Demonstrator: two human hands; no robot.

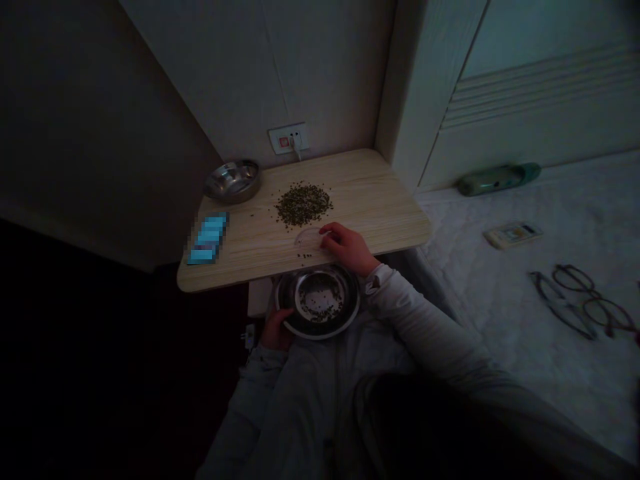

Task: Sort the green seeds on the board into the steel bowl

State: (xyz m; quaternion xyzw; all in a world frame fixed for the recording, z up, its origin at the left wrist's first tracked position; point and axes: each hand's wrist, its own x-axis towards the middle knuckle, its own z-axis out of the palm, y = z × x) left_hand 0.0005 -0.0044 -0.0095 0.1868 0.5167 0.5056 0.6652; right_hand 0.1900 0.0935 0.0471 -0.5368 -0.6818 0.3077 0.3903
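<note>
My left hand [278, 329] grips the left rim of a steel bowl [354, 301], thumb over the edge, below the table's front edge. Dark small grains, perhaps beans or seeds, lie inside it. My right hand [345, 247] is closed at the right side of a clear, rounded plastic piece [306, 236] near the front of the tabletop. A few loose grains [304, 256] lie just in front of that piece. Behind it spreads a heap of greenish-brown grains [304, 204]. Dim light hides their exact kind.
A second steel bowl [233, 181] stands at the back left of the wooden table [370, 193], with a lit phone [208, 239] before it. A wall socket [289, 139] holds a plug. On the bed at right lie another phone [513, 235], glasses [583, 300] and a green elongated object [499, 179].
</note>
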